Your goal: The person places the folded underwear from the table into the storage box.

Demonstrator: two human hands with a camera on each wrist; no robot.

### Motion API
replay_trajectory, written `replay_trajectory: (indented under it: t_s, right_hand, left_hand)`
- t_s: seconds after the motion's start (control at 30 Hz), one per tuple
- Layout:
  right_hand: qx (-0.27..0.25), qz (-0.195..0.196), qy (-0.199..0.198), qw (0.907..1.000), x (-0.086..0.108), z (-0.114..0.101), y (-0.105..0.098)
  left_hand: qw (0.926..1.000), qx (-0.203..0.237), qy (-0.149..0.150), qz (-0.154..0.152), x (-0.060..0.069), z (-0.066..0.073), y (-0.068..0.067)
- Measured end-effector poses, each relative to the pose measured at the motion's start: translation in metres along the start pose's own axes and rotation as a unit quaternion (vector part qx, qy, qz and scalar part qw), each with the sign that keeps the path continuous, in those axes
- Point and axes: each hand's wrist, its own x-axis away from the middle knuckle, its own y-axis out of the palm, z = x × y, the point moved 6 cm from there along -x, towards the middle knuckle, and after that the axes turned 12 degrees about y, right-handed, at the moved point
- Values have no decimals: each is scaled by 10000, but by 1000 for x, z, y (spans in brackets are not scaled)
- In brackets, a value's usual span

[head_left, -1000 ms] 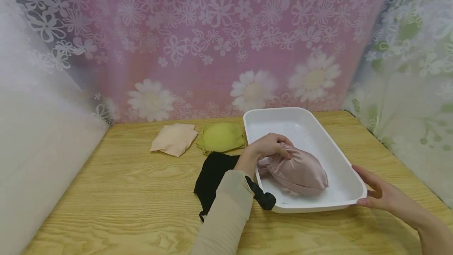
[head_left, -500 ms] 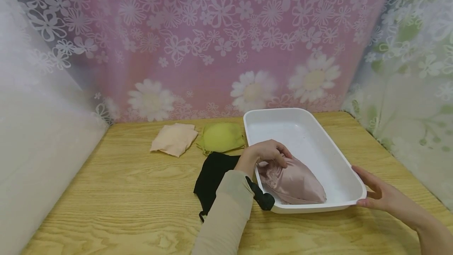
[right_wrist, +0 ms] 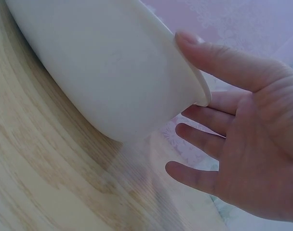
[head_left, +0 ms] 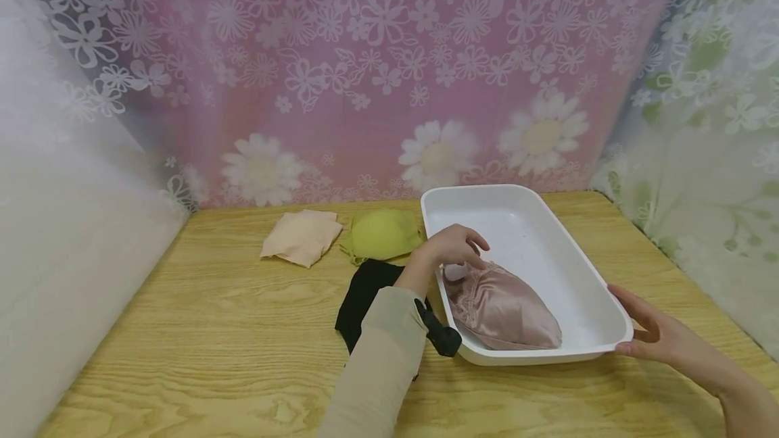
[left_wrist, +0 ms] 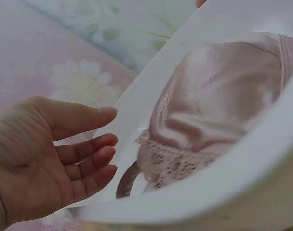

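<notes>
A folded pink satin bra (head_left: 511,309) with lace trim lies in the near left part of the white tray (head_left: 572,249). My left hand (head_left: 453,249) is over the tray's left rim, above the lace end. In the left wrist view this left hand (left_wrist: 50,154) has its fingers loosely bent, apart from the bra (left_wrist: 219,91), with nothing between them. At the near right corner my right hand (head_left: 654,330) holds the tray. The right wrist view shows the right thumb on the rim and the index finger partly hidden behind the tray corner (right_wrist: 113,72).
Left of the tray lie a folded beige garment (head_left: 302,237) and a yellow-green padded bra (head_left: 383,234). A black garment (head_left: 365,299) is partly under the left forearm. All rest on a wood-grain table (head_left: 213,343) before a flowered pink curtain (head_left: 341,86).
The pink bra has been lowered and laid flat at the tray's near left side. My left hand has let go of it and lifted slightly. The right hand stays at the corner.
</notes>
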Motion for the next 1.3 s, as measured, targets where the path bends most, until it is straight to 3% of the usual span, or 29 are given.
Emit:
replay_trajectory:
  t_s: [0.23,0.33,0.5,0.73,0.97,1.13,1.3]
  right_hand:
    - [-7,37,-24,10000,0,-1,-1]
    - [-7,30,-62,10000,0,-1,-1]
    - [40,53,-43,10000,-1,-2,-1]
    - [114,69,-37,9999,-1,-1,-1]
    - [311,151,-169,9993,-2,2,-2]
    - [338,137,-144,9992,-2,3,-2]
    - [333,131,-213,9991,-2,2,-2]
  left_hand:
    - [9942,718,557,567,14,2,-27]
    - [9906,901,780,676,24,-1,-41]
    - [9870,1052,864,856,45,-12,-66]
    - [9829,1296,725,1093,72,-22,-91]
    - [9846,1309,356,1105,99,-42,-100]
    - [9890,1110,144,968,115,-58,-101]
    - [9956,790,-65,505,131,-71,-97]
